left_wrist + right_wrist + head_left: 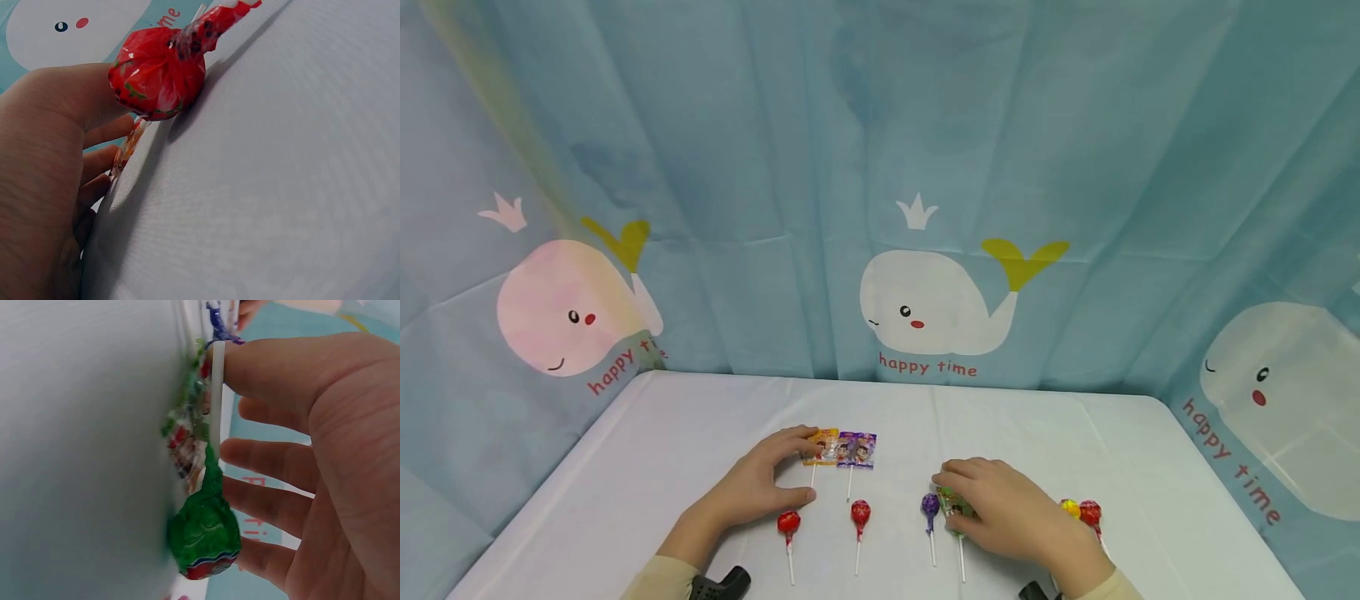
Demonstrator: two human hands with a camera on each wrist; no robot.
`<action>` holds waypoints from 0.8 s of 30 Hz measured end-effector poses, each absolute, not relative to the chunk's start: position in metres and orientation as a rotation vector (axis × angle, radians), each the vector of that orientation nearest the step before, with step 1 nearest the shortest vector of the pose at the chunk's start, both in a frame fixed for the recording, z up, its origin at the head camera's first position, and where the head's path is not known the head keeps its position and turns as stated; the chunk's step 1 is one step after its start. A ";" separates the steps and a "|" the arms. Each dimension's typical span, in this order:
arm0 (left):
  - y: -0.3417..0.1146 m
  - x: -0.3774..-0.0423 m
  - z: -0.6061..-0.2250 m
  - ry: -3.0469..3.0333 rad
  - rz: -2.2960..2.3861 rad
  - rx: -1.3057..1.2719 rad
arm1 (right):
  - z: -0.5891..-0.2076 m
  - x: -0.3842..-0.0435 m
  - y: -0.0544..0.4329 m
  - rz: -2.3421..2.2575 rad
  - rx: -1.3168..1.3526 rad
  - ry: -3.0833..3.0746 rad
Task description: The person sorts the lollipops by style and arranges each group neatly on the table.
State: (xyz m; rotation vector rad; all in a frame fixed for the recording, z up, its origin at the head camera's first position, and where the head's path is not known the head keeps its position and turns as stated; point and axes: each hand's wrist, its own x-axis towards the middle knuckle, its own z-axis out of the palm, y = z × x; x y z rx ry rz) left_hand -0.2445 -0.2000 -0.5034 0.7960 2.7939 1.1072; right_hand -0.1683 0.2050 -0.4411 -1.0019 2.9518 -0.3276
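Fingers of the left hand (763, 475) are loosely bent, thumb well parted from the rest, tips resting over the orange flat-packet lollipop (826, 451); no grip that I can see. Right hand (1000, 504): fingers fairly straight, thumb and index apart on either side of the green flat-packet lollipop (952, 502), touching it but not visibly clamped.

Step in hand, my read: handling the flat-packet lollipops, one per hand. Can't tell whether it's a set-down or a pick-up. If pick-up, next move needs thumb brought in on the packet edge; if set-down, lift straight off without dragging. Either way, mind the purple round lollipop (930, 504) just left of the green packet.

Count on the bench (715, 408):
- flat-packet: 3. Orange, green, plus purple flat-packet lollipop (859, 450) right beside the orange, far side.
- round red: 3. Left red lollipop (788, 522) near the left thumb, middle red lollipop (861, 512), right red lollipop (1090, 511).
- round purple: 1.
- round yellow: 1, yellow lollipop (1070, 507) beside the right red.
- round green: 1, green round lollipop (206, 534), plain only in right wrist view.

Total 9 visible; the right hand could hide more.
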 end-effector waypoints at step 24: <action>-0.199 -0.244 -0.503 2.796 1.102 0.796 | -0.446 -0.152 0.220 -0.380 -0.990 2.929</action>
